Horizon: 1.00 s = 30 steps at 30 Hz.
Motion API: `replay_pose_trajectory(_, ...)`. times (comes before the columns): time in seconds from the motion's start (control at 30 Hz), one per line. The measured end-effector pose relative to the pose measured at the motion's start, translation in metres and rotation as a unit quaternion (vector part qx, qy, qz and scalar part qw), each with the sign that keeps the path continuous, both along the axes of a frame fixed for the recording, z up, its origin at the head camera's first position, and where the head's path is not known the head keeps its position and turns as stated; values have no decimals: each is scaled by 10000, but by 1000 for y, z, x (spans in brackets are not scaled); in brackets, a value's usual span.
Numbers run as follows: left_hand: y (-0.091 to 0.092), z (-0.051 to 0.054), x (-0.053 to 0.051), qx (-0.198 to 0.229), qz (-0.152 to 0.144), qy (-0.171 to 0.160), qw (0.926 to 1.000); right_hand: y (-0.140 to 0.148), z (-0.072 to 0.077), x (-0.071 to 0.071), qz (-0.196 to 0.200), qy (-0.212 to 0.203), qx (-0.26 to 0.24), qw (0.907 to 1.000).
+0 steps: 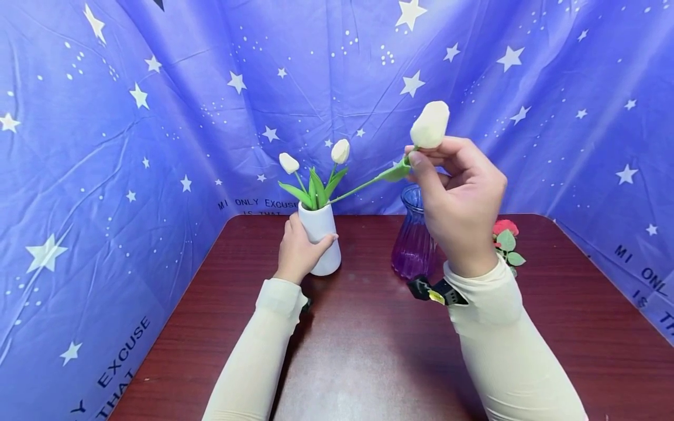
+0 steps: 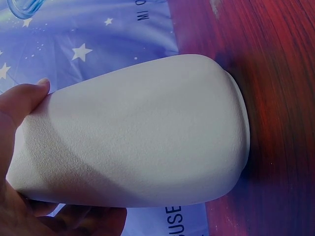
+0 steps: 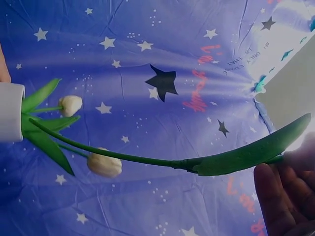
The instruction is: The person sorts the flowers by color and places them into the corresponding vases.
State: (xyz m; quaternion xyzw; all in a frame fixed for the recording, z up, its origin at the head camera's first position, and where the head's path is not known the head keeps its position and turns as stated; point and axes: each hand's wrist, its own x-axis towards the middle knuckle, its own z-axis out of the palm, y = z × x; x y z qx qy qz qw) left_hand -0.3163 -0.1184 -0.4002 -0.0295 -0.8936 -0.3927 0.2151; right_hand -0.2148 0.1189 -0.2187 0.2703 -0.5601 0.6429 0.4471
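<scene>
A white vase (image 1: pixel 320 242) stands on the table, and my left hand (image 1: pixel 300 248) grips it around its upper part. In the left wrist view the thumb and fingers lie on either side of the vase (image 2: pixel 138 132). Two white tulips (image 1: pixel 340 151) with green leaves stick up out of its mouth. High on the right, my right hand (image 1: pixel 463 193) pinches a third white tulip (image 1: pixel 430 124) just below the bloom. Its long green stem (image 3: pixel 123 156) slants down to the vase mouth; whether the tip is inside, I cannot tell.
Behind my right hand stands a ribbed blue-purple glass vase (image 1: pixel 413 251), partly hidden. Right of it, a red rose (image 1: pixel 506 227) with green leaves shows beside my wrist. A blue star-patterned cloth (image 1: pixel 326 70) surrounds the dark red wooden table (image 1: pixel 358 362).
</scene>
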Motion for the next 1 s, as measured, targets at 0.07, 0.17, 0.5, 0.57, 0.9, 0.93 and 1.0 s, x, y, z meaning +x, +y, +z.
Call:
replay_pose_trajectory(0.07,0,0,0,0,6,-7,10000,-4,1,-1,-36,11,178,9998)
replay_pose_trajectory(0.17,0,-1,0,9,9,-37,10000,-9,1,-3,-45,3,305,9995)
replay_pose_trajectory(0.5,0,-1,0,10,-13,-79,10000,-18,-2,-11,-160,81,760,9969)
replay_pose_trajectory(0.57,0,-1,0,10,-14,-85,10000,-19,-3,-12,-216,92,889,9958)
replay_pose_trajectory(0.9,0,0,0,-44,1,-84,10000,-27,-10,-21,-436,-102,1221,9915)
replay_pose_trajectory(0.93,0,0,0,-48,1,-90,9999,-29,-11,-22,-461,-170,1221,9913)
replay_pose_trajectory(1.0,0,0,1,-56,1,-97,9999,-31,-13,-24,-485,-287,1222,9909)
